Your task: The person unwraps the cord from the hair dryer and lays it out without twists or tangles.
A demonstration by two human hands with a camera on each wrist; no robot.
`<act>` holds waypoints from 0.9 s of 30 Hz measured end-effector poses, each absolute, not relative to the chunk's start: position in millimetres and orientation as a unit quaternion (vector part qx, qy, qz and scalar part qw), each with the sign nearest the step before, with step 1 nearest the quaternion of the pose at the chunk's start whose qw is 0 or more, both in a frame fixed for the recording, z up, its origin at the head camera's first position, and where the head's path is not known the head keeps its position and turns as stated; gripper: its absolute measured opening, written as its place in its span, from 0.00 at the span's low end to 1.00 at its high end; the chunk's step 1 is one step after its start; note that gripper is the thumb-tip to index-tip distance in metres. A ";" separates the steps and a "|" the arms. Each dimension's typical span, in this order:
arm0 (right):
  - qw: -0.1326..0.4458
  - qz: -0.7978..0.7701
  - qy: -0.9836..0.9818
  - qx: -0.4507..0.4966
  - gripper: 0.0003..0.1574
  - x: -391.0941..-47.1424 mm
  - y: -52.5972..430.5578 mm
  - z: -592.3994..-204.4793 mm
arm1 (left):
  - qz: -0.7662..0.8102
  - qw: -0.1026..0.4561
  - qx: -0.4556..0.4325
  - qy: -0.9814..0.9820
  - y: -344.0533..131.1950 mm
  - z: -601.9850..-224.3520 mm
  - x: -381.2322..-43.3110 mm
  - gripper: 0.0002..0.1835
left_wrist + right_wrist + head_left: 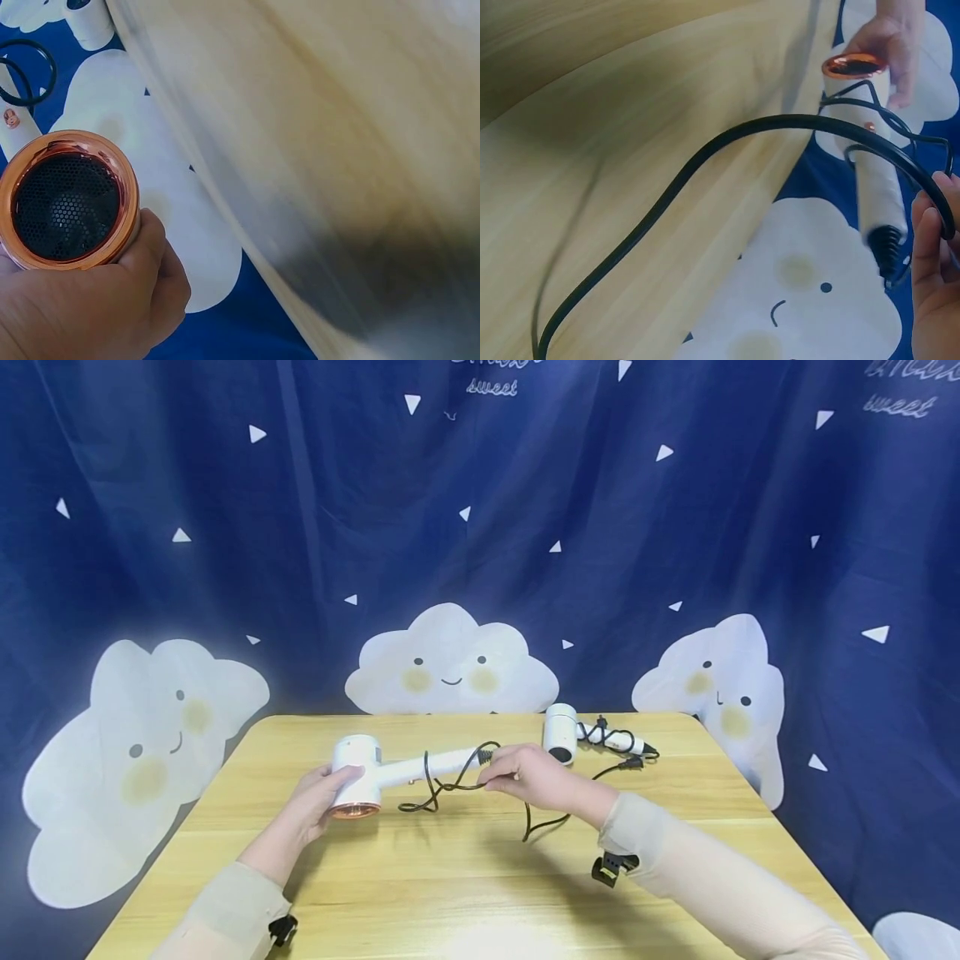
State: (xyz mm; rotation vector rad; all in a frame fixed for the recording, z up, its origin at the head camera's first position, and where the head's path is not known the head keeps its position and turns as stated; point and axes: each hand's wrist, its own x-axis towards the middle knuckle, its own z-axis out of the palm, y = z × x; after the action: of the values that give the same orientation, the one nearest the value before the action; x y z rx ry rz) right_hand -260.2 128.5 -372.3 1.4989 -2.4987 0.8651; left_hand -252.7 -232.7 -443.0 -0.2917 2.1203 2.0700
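A white hair dryer (357,787) with a copper-coloured ring (126,180) round its mesh end is held up over the table. My left hand (317,802) grips its head, thumb across the front. The handle (420,768) points to the right, with loose loops of black cord (772,122) around it. Near the handle's tip my right hand (528,775) pinches the cord between thumb and fingers. From there the cord hangs down towards the table and runs to a plug (632,762) on the right.
At the back of the wooden table (480,877), a second white hair dryer (561,727) lies with its black cord wound about the handle. Behind the table hangs a dark blue curtain (480,560) with smiling clouds and small triangles.
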 end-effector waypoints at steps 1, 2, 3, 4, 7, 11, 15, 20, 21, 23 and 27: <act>0.050 0.290 -0.821 0.489 0.09 -259.8 128.5 -370.7 | 0.691 0.082 -0.100 0.711 -232.8 -442.7 -252.6 0.40; 0.047 0.296 -0.822 0.485 0.10 -259.4 128.6 -369.1 | 0.689 0.083 -0.099 0.713 -233.0 -442.7 -252.5 0.41; 0.045 0.301 -0.823 0.479 0.11 -259.2 128.6 -367.8 | 0.687 0.085 -0.098 0.715 -233.0 -442.5 -252.2 0.41; 0.041 0.308 -0.825 0.472 0.11 -259.2 128.8 -367.1 | 0.685 0.087 -0.097 0.717 -233.2 -442.6 -252.1 0.41; 0.029 0.332 -0.828 0.450 0.12 -259.6 129.3 -365.1 | 0.685 0.088 -0.096 0.717 -233.0 -443.5 -252.4 0.41; 0.014 0.365 -0.827 0.428 0.11 -260.3 129.3 -363.2 | 0.688 0.089 -0.095 0.714 -232.6 -444.4 -252.6 0.41; 0.013 0.394 -0.820 0.414 0.10 -260.1 129.0 -360.6 | 0.680 0.089 -0.090 0.723 -233.3 -444.4 -252.0 0.41; 0.031 0.416 -0.818 0.395 0.09 -262.9 129.3 -357.5 | 0.668 0.088 -0.085 0.734 -234.5 -444.0 -251.6 0.41; 0.035 0.420 -0.818 0.392 0.09 -263.7 129.7 -356.9 | 0.668 0.087 -0.083 0.734 -234.6 -444.0 -251.6 0.41; 0.041 0.429 -0.820 0.377 0.09 -266.0 130.9 -356.0 | 0.668 0.087 -0.081 0.735 -234.9 -444.0 -251.6 0.41; 0.049 0.450 -0.821 0.347 0.08 -269.8 134.2 -354.4 | 0.668 0.089 -0.074 0.735 -235.5 -442.8 -250.8 0.40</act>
State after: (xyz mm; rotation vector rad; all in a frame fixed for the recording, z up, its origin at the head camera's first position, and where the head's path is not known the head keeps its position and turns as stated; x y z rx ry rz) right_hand -269.8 134.2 -354.4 1.0580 -2.5015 1.3717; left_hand -250.8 -235.5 -442.8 -0.2194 2.1872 1.9885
